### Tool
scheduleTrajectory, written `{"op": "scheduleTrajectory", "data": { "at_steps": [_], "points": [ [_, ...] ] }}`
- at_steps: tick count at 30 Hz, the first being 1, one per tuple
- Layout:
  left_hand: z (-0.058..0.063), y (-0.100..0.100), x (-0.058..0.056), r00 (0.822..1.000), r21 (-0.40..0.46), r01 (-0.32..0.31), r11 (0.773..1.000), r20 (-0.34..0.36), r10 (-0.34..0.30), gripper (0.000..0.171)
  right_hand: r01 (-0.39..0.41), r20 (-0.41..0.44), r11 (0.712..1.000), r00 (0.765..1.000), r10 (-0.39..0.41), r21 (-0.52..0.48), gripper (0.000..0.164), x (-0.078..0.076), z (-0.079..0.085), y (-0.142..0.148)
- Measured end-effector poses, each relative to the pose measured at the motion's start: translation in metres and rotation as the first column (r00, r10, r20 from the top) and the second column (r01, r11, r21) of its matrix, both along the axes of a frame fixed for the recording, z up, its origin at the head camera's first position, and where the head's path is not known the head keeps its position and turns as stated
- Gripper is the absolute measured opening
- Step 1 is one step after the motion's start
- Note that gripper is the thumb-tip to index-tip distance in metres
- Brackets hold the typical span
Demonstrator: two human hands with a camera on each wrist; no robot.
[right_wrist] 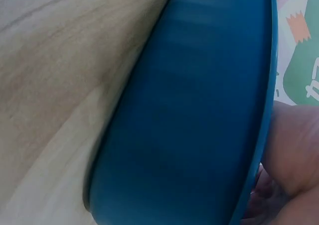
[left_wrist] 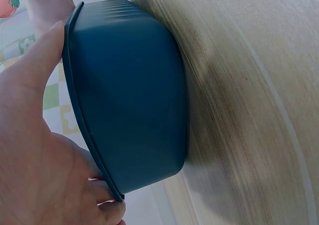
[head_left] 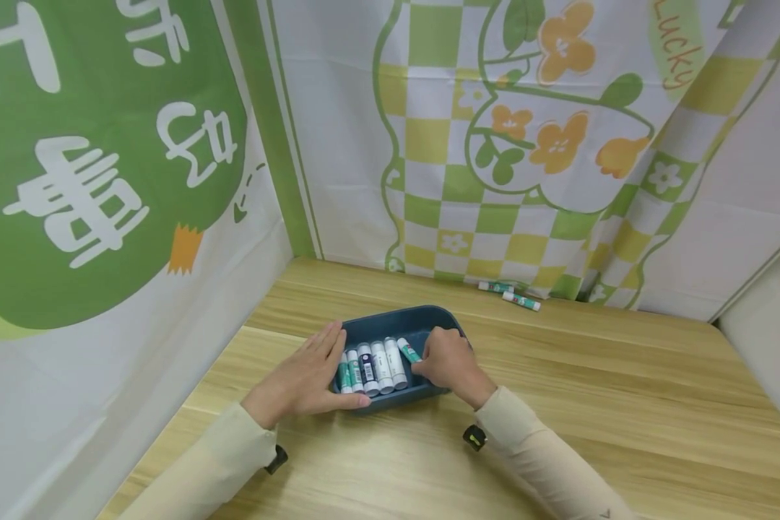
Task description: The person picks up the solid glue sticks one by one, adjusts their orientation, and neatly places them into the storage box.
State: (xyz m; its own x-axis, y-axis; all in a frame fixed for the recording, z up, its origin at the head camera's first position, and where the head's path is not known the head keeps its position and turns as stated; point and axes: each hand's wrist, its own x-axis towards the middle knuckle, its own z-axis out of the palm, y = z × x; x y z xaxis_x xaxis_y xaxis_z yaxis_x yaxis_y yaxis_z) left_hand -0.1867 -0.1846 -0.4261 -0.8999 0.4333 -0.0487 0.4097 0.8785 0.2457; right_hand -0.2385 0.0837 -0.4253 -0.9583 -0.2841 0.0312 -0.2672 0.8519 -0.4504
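A dark blue rectangular bin (head_left: 390, 399) stands on the table. My left hand (head_left: 305, 372) lies across its left end, fingers straight over the far rim and thumb along the near one; the left wrist view shows the hand (left_wrist: 45, 135) spanning the rim. Inside, several glue sticks lie side by side: teal ones (head_left: 355, 372), a navy one (head_left: 367, 368) and pale ones (head_left: 395, 363). My right hand (head_left: 451, 365) reaches into the right part and pinches the lower end of a slanted teal-and-white glue stick (head_left: 409, 351) beside the row. That hand's fingertips are partly hidden.
Two more teal glue sticks (head_left: 521, 301) lie at the table's back edge, against a patterned curtain (head_left: 455, 217). Green printed cloth (head_left: 104, 180) hangs on the left. The wooden table (head_left: 598, 375) extends to the right of the bin.
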Motion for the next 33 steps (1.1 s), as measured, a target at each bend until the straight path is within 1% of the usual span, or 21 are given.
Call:
{"op": "scheduleTrajectory", "data": {
  "at_steps": [4, 10, 14, 20, 25, 27, 33],
  "points": [
    [0.0, 0.0, 0.0, 1.0, -0.008, -0.001, 1.0, -0.003, 0.001, 0.125, -0.002, 0.055, 1.0, 0.999, 0.003, -0.02, 0.063, -0.001, -0.002, -0.003],
    [0.0, 0.0, 0.0, 1.0, 0.001, 0.007, 1.0, -0.002, -0.007, 0.125, -0.012, 0.125, 0.999, 0.992, 0.017, -0.037, 0.061, -0.003, -0.004, -0.005],
    [-0.001, 0.0, 0.0, 1.0, 0.001, 0.005, 1.0, -0.001, -0.005, 0.125, -0.031, 0.152, 0.999, 0.988, 0.036, -0.032, 0.063, -0.005, -0.004, -0.004],
    [-0.002, 0.0, -0.001, 1.0, -0.001, 0.009, 1.0, -0.008, -0.009, 0.125, -0.069, 0.173, 0.998, 0.983, 0.069, -0.005, 0.056, -0.008, -0.003, -0.002],
    [-0.002, 0.0, -0.001, 1.0, -0.002, 0.011, 1.0, -0.011, -0.011, 0.125, -0.12, 0.186, 0.993, 0.975, 0.119, -0.001, 0.045, -0.009, -0.002, 0.003],
    [-0.001, 0.0, -0.001, 1.0, 0.001, 0.011, 1.0, -0.011, -0.011, 0.125, -0.138, 0.183, 0.99, 0.974, 0.137, -0.006, 0.036, -0.01, -0.001, 0.006],
    [0.0, 0.0, -0.001, 1.0, 0.004, 0.008, 1.0, -0.007, -0.008, 0.125, -0.165, 0.158, 0.984, 0.972, 0.173, -0.065, 0.016, -0.011, 0.006, 0.015]
  ]
}}
